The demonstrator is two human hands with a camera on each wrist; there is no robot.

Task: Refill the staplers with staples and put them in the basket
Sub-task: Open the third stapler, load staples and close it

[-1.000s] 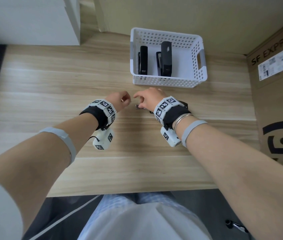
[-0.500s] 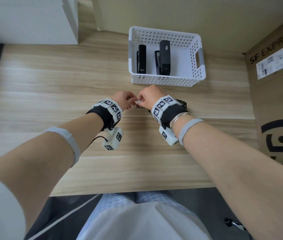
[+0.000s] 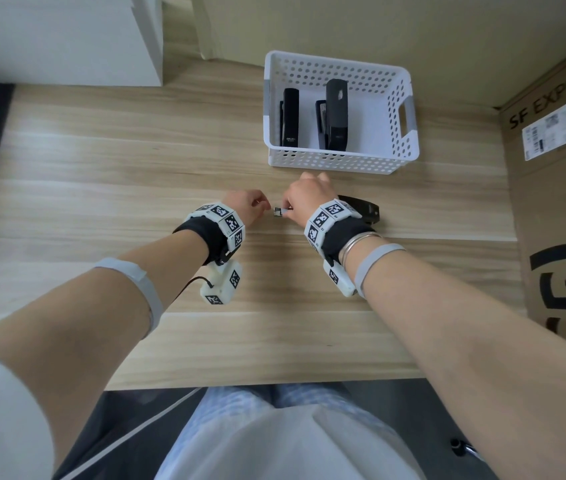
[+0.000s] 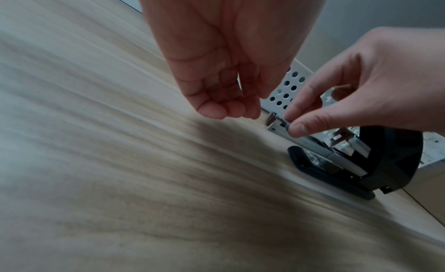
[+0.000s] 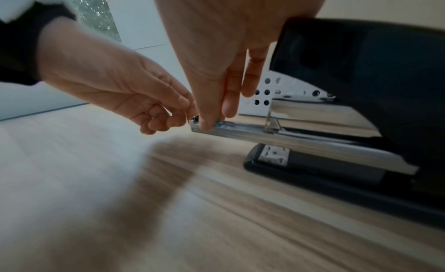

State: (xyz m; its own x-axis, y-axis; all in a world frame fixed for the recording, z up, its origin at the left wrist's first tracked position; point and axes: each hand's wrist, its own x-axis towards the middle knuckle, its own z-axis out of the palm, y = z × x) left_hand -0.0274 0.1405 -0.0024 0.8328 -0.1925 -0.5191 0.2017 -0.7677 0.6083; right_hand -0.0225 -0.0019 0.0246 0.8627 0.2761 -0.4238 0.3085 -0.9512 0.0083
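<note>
A black stapler [image 3: 364, 210] lies on the wooden table [image 3: 101, 188] in front of the basket, its lid [image 5: 356, 63] raised and its metal staple tray [image 5: 240, 130] exposed. My right hand [image 3: 304, 202] pinches the front of the tray [image 4: 274, 124] between thumb [image 4: 299, 128] and forefinger. My left hand [image 3: 250, 206] hovers just left of the tray tip with its fingers [image 4: 228, 108] curled; nothing shows in them. The white perforated basket [image 3: 340, 164] holds two black staplers [image 3: 290, 116], [image 3: 337, 112] side by side.
A tall cardboard box [image 3: 558, 202] stands along the table's right edge. A white cabinet [image 3: 60, 39] sits at the back left. The basket is close behind my hands. Bare tabletop stretches to the left and toward me.
My left hand came up against the right hand at the tray tip, then drew back a little to the left. The right hand has kept its pinch on the tray.
</note>
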